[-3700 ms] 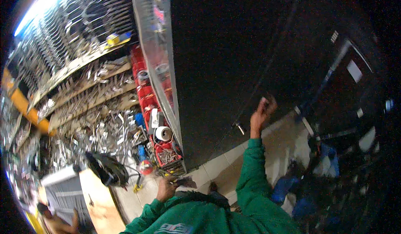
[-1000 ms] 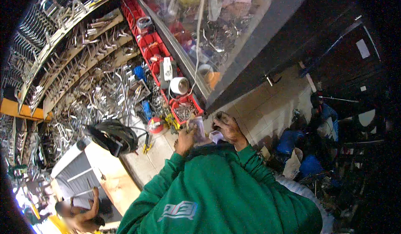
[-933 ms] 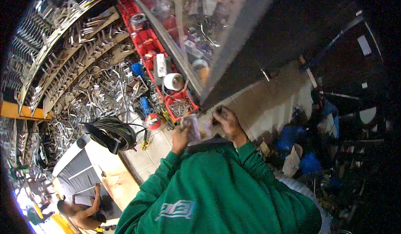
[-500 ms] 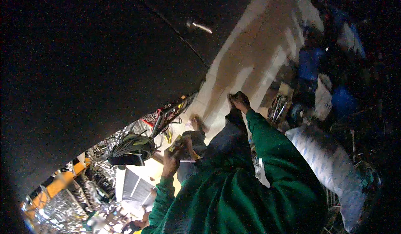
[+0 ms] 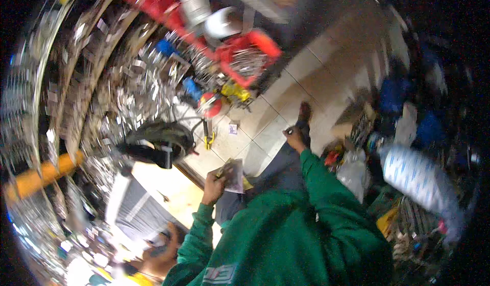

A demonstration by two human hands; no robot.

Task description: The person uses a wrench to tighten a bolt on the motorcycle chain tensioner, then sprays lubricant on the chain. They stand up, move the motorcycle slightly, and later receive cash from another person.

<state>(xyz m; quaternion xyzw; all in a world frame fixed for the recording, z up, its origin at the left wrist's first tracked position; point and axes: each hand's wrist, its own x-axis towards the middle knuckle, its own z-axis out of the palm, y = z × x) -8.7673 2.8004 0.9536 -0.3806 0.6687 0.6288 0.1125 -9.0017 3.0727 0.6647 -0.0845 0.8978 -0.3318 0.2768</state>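
My left hand (image 5: 213, 188) is closed on a thin, flat, see-through plastic packet (image 5: 234, 176) with a little yellow by its edge. My right hand (image 5: 295, 139) is held ahead of my right thigh with its fingers curled in. A small dark spot shows at those fingers, too blurred to name. Both arms wear green sleeves. Below the right hand is my dark trouser leg, with a foot (image 5: 304, 111) on the pale tiled floor (image 5: 258, 127).
Blurred shelves (image 5: 71, 92) of small shiny goods line the left. Black coiled hose or cable (image 5: 163, 138) hangs beside them. Red bins (image 5: 250, 56) stand ahead. Another person's hand (image 5: 173, 237) shows at lower left. A white-and-blue sack (image 5: 416, 171) and bags lie along the right.
The picture has brightened and swung, bringing the red bins and shelves into view at the upper left. My right leg is now forward. Both hands keep nearly the same pose.
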